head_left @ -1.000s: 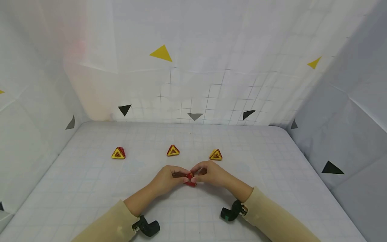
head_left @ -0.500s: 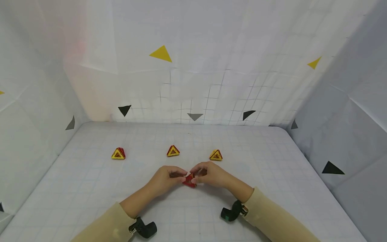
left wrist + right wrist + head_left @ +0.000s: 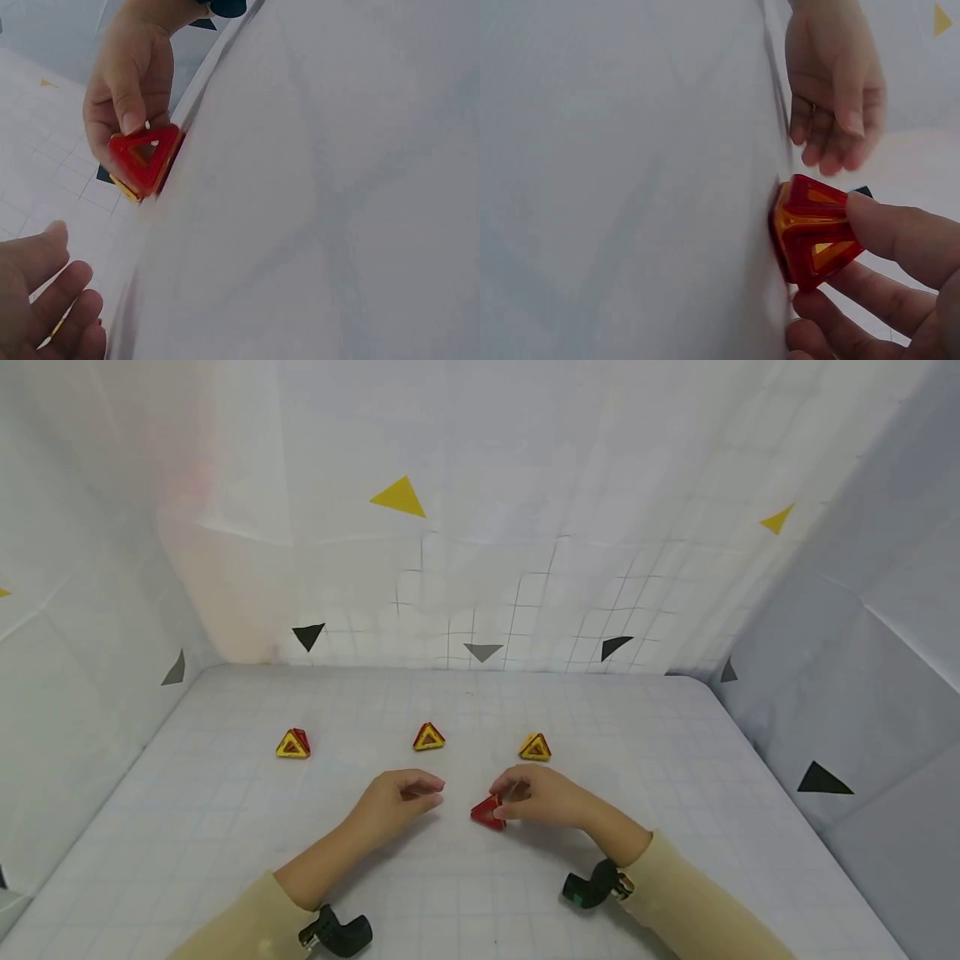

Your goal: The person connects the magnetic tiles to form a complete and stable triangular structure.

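Observation:
A small red and yellow pyramid of triangular frame pieces (image 3: 484,813) is pinched between the thumb and fingers of my right hand (image 3: 546,795), low over the table. In the right wrist view, red sides and an orange edge of this pyramid (image 3: 802,251) show beyond the thumb. My left hand (image 3: 393,800) is apart from it, to its left, holding nothing, its fingers loosely bent. The left wrist view shows a red triangular face with an open middle on the pyramid (image 3: 166,142).
Three similar red and yellow pyramids stand in a row farther back: a left one (image 3: 292,745), a middle one (image 3: 428,739) and a right one (image 3: 535,748). White sheeting with coloured triangles rises behind and beside the white table (image 3: 465,893).
My left hand has let go of the pyramid and drawn back to the left. The right hand has shifted slightly right with the pyramid. The three back pyramids stay put.

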`<state>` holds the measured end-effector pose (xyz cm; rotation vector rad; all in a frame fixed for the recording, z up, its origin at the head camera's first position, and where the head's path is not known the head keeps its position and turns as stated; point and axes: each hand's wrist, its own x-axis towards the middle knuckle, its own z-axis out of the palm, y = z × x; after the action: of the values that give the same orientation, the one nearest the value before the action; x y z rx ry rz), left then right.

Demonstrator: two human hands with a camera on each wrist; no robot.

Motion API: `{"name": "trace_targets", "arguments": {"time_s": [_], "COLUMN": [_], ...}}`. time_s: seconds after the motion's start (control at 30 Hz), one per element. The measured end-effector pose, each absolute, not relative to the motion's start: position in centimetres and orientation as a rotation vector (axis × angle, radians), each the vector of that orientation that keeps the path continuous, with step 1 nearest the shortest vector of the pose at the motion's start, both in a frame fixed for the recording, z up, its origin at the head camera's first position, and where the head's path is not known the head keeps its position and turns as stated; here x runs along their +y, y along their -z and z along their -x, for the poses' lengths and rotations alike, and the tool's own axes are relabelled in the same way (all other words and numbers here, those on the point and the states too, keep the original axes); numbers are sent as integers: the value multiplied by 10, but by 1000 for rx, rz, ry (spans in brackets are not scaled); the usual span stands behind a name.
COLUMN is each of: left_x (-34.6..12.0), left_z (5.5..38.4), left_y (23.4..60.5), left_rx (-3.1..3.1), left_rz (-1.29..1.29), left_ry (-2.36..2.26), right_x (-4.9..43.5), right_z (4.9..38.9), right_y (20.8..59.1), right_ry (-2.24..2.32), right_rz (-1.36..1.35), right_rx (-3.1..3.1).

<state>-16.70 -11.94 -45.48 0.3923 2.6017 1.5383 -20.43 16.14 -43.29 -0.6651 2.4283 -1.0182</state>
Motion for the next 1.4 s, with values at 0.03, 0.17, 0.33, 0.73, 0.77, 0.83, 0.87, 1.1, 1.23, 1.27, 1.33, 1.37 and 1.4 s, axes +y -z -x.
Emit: {"name": "trace_targets", "arguments": {"time_s": [0.03, 0.17, 0.33, 0.73, 0.77, 0.83, 0.87, 1.1, 1.23, 1.27, 1.33, 1.37, 1.4], "left_x": [-121, -131, -146, -176, -178, -183, -185, -203, -214, -217, -222, -224, -226], "left_z": [166, 164, 161, 157, 156, 155, 155, 153, 151, 151, 150, 149, 149], "left_y": [455, 453, 452, 440, 439, 436, 435, 431, 431, 431, 429, 429, 428], "left_rx": [2611, 2646, 2700, 2780, 2785, 2796, 2804, 2888, 2932, 2943, 2965, 2975, 2984], "left_rz": [-376, -296, -201, -119, -110, -84, -76, -71, -55, -51, -46, -46, -47], "left_ry": [-1542, -1553, -1548, -1538, -1541, -1540, -1541, -1539, -1513, -1508, -1504, -1511, -1518], "right_x": [165, 181, 204, 255, 259, 266, 270, 293, 298, 298, 300, 301, 302], "right_z": [205, 205, 206, 217, 218, 221, 224, 244, 253, 256, 261, 264, 266], "right_y": [432, 428, 425, 422, 421, 421, 421, 427, 429, 431, 433, 434, 435], "right_ry": [1004, 964, 907, 930, 935, 945, 949, 972, 1005, 1009, 1010, 1012, 1011], "right_rz": [665, 681, 626, 448, 424, 369, 340, 228, 173, 156, 137, 120, 115], "right_rx": [2433, 2446, 2486, 2564, 2570, 2580, 2586, 2639, 2648, 2651, 2660, 2666, 2674]}}
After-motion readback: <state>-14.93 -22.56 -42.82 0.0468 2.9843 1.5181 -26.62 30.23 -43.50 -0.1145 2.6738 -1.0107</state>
